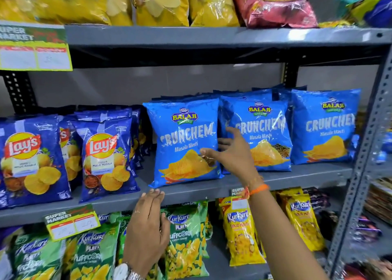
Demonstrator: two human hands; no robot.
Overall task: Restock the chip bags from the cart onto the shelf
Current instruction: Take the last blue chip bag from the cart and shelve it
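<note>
Three rows of light blue Crunchem chip bags stand upright on the middle grey shelf [191, 191]. The front left Crunchem bag [182, 139] leans slightly forward at the shelf's front. My right hand [231, 152] is open, fingers spread, just in front of that bag's right edge and the middle Crunchem bag [263, 135]; it holds nothing. My left hand [148, 222] is open with fingertips resting on the shelf's front lip below the left bag. The right Crunchem bag [324, 126] stands by the shelf post. No cart is in view.
Dark blue Lay's bags [106, 156] fill the shelf's left part. Yellow bags [161, 1] and a red bag [275, 5] sit on the shelf above. Green Kurkure puffcorn bags [186, 241] and yellow Kurkure bags [239, 231] stand below. A perforated grey post [360, 173] bounds the right side.
</note>
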